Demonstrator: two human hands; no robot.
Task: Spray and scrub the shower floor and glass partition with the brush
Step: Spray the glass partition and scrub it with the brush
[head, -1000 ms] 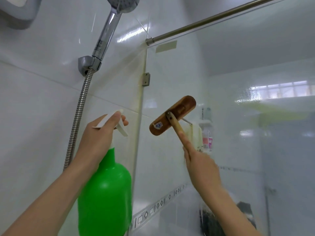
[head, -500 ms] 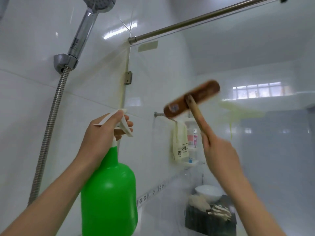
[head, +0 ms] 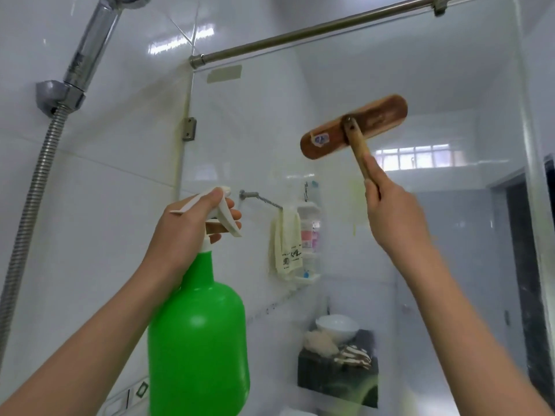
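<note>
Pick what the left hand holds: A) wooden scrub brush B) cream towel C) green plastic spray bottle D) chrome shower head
C: the left hand grips the white trigger of the green plastic spray bottle; the right hand holds the wooden scrub brush.

Place: home bathroom, shower stall.
Signs: shower hose (head: 33, 181) is hanging on white tiles (head: 99, 235); towel (head: 286, 247) is hanging behind glass partition (head: 360, 73).

Only the arms show up here tbh. Left hand (head: 192, 226) and right hand (head: 393, 217) are both bare, same for the left forearm (head: 90, 340) and right forearm (head: 468, 325), right down to the bottom edge. Slim wrists, short-looking nails.
</note>
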